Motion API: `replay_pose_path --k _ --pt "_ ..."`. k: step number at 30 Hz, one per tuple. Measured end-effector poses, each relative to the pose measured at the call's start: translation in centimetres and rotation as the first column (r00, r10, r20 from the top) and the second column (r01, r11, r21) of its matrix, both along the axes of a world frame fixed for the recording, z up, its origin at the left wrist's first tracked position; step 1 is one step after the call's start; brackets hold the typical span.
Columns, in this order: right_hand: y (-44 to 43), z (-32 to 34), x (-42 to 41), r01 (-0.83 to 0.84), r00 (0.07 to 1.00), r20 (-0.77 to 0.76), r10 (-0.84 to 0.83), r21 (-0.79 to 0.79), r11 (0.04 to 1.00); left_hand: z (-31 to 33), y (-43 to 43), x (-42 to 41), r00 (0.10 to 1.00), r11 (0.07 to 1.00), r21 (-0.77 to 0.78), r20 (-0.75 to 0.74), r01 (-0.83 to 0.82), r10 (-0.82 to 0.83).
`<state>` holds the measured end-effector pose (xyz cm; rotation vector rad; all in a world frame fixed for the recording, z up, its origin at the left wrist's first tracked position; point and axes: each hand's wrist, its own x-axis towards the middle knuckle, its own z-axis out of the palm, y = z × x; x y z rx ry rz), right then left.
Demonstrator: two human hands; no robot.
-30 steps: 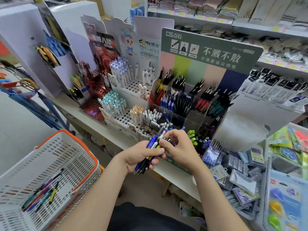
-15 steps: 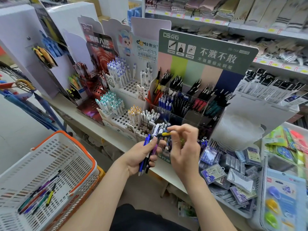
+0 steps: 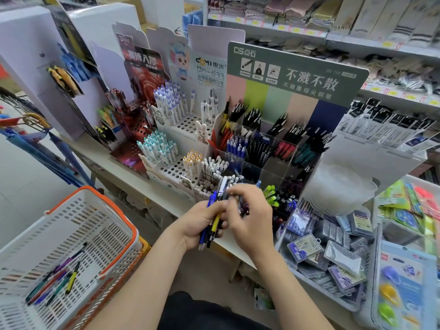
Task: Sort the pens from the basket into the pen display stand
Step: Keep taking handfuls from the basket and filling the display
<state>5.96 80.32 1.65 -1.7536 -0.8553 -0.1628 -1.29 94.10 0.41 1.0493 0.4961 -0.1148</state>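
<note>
My left hand (image 3: 200,222) grips a bundle of pens (image 3: 212,222), blue, yellow and dark ones, in front of the shelf edge. My right hand (image 3: 250,217) is over the bundle's top with its fingers curled around the pen ends; motion blur hides which pen they pinch. Just behind stands the clear acrylic pen display stand (image 3: 281,163) with a grey-green header, its compartments filled with black, blue, red and green pens. The white basket with orange rim (image 3: 78,222) sits at lower left with several coloured pens (image 3: 57,282) on its bottom.
White perforated pen racks (image 3: 173,148) and a red display (image 3: 135,129) stand left of the acrylic stand. Trays of small boxed refills (image 3: 333,248) and carded items (image 3: 404,270) lie at right. Umbrellas (image 3: 35,144) hang at far left.
My right hand held a yellow-tipped pen up beside the bundle half a second ago; it has since come back down onto the bundle in my left hand.
</note>
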Motion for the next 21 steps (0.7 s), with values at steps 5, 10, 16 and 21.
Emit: replay_pose_path --k 5,10,16,21 --pt "1.0 0.0 2.3 -0.016 0.944 -0.327 -0.052 -0.200 0.980 0.6 -0.4 -0.4 0.987 0.985 0.065 0.010 0.158 -0.159" --pt "0.2 -0.4 2.1 0.007 0.926 -0.370 -0.077 -0.186 0.983 0.4 -0.2 -0.5 0.986 0.984 0.075 -0.007 0.164 -0.164" --pt "-0.8 0.2 2.7 -0.110 0.960 -0.281 0.023 -0.296 0.949 0.5 0.4 -0.3 0.988 0.982 0.112 -0.005 0.154 -0.154" --pt "-0.9 1.3 3.7 -0.230 0.883 -0.466 0.053 -0.332 0.915 1.1 0.2 0.2 0.987 0.971 0.179 -0.011 0.158 -0.159"
